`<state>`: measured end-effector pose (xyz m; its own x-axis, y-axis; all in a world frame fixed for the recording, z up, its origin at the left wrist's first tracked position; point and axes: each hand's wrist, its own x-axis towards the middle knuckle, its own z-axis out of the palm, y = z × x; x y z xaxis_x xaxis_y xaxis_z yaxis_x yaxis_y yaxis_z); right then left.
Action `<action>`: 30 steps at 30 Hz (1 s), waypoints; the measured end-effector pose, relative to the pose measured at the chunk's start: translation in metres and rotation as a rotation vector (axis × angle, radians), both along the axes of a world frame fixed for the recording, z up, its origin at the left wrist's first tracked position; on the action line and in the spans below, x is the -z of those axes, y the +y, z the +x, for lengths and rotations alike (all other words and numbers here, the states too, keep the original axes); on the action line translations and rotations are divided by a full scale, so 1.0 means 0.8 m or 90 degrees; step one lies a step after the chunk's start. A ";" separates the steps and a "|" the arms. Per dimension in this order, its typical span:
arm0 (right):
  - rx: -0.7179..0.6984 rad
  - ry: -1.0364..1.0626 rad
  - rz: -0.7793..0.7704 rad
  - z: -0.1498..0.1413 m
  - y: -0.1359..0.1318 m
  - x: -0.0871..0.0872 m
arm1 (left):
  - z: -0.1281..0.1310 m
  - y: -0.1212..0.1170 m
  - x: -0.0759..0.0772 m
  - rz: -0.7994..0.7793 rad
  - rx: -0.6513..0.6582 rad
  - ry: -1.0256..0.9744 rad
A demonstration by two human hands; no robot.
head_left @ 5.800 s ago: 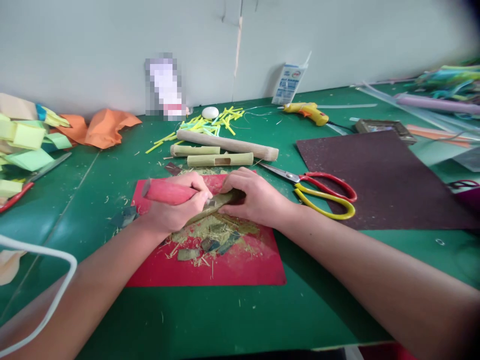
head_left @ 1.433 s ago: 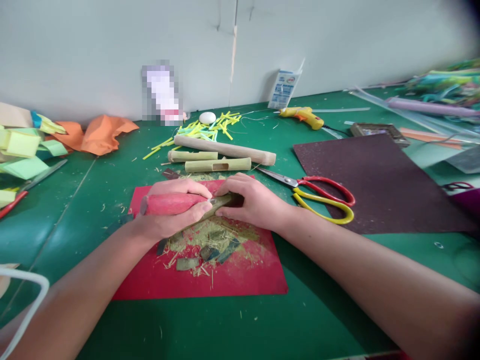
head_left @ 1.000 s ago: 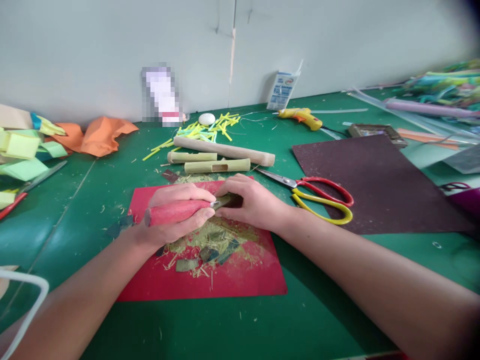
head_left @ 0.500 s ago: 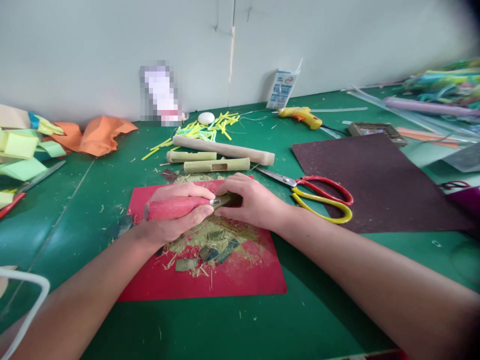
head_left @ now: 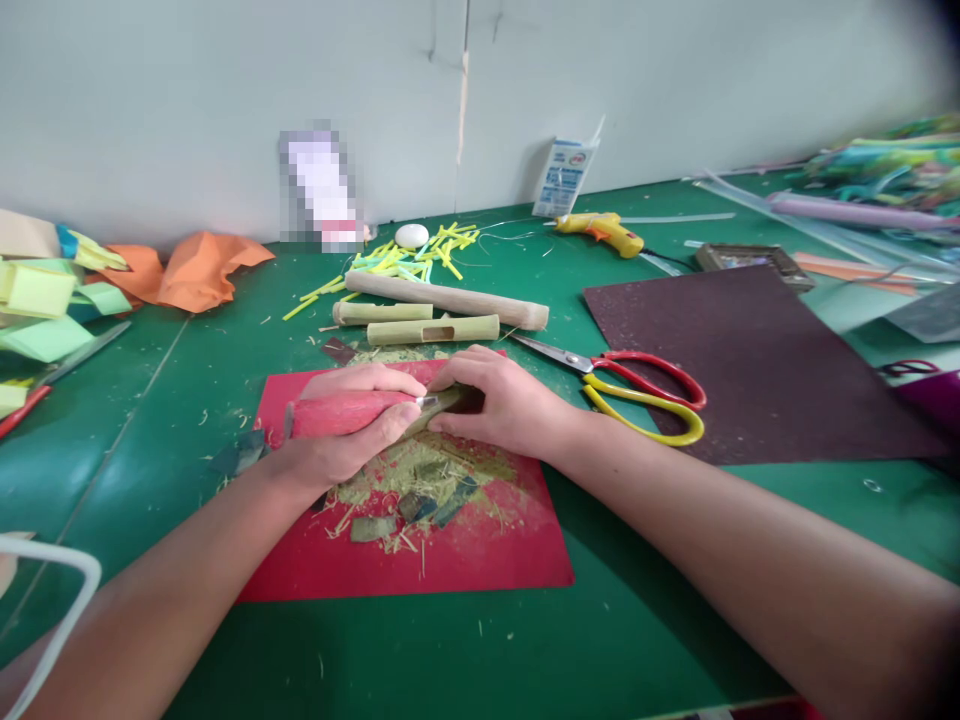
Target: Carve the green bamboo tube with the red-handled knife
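Observation:
My left hand (head_left: 341, 440) is closed round the red handle of a carving knife (head_left: 337, 412), whose metal tip touches a green bamboo piece (head_left: 442, 402). My right hand (head_left: 506, 405) is wrapped over that bamboo piece and presses it onto a red sheet (head_left: 465, 555). Greenish shavings and chips (head_left: 420, 480) lie heaped on the sheet just below both hands.
Behind the hands lie two short bamboo tubes (head_left: 433, 329) and a longer pale stick (head_left: 450, 298). Red-and-yellow scissors (head_left: 637, 395) sit to the right, beside a dark brown sheet (head_left: 742, 365). A yellow glue gun (head_left: 604, 230) and yellow strips (head_left: 409, 260) lie near the wall. Folded coloured paper (head_left: 45, 310) is piled at left.
The red knife handle has shifted slightly in my left hand, its tip working along the bamboo. My right hand stays on the bamboo piece; the view has barely moved.

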<state>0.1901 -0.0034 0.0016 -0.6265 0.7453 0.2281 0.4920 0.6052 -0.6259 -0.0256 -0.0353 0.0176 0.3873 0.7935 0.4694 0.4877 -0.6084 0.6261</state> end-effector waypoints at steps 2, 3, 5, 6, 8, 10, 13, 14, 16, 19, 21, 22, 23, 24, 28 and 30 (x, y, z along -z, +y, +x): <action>-0.001 -0.002 0.001 0.000 0.000 0.000 | 0.000 0.000 0.000 -0.002 0.002 0.000; -0.002 -0.003 0.002 0.000 0.000 0.000 | 0.000 0.001 0.001 -0.003 0.003 -0.002; -0.003 -0.004 0.004 0.000 0.000 0.001 | 0.000 0.001 0.001 -0.004 0.008 -0.010; -0.004 -0.005 0.005 -0.001 0.000 0.001 | 0.000 0.001 0.001 -0.003 0.013 -0.014; -0.003 -0.005 0.007 -0.001 -0.001 0.001 | 0.001 0.000 0.000 -0.002 0.029 -0.015; -0.007 -0.003 0.009 -0.001 -0.001 0.001 | 0.002 -0.001 -0.002 -0.009 0.048 -0.004; -0.018 0.001 0.009 -0.001 0.000 0.001 | 0.005 -0.003 -0.005 -0.012 0.046 0.008; -0.018 0.003 0.009 -0.001 0.000 0.001 | 0.006 -0.004 -0.005 -0.007 0.032 0.008; -0.014 0.004 0.008 -0.001 0.000 0.001 | 0.007 -0.005 -0.004 0.004 0.001 0.007; -0.010 0.001 0.011 -0.001 0.000 0.001 | 0.005 -0.005 0.001 -0.001 -0.021 -0.004; -0.004 -0.004 0.015 -0.001 0.001 0.001 | 0.002 -0.005 0.005 -0.006 -0.028 -0.030; 0.000 -0.004 0.015 0.000 0.001 0.001 | 0.000 -0.005 0.007 -0.003 -0.031 -0.046; 0.003 -0.004 0.015 0.000 0.001 0.002 | -0.002 -0.006 0.009 0.005 -0.035 -0.061; 0.005 -0.003 0.014 0.000 0.001 0.002 | -0.004 -0.007 0.011 0.015 -0.035 -0.070; 0.009 0.002 0.015 0.000 0.001 0.003 | -0.009 -0.009 0.015 0.059 -0.048 -0.059; 0.009 0.004 0.014 0.000 0.001 0.003 | -0.010 -0.008 0.018 0.079 -0.059 -0.087</action>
<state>0.1901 -0.0027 -0.0012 -0.6141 0.7490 0.2486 0.4966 0.6115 -0.6160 -0.0338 -0.0417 0.0029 0.2421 0.7552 0.6092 0.4609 -0.6420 0.6127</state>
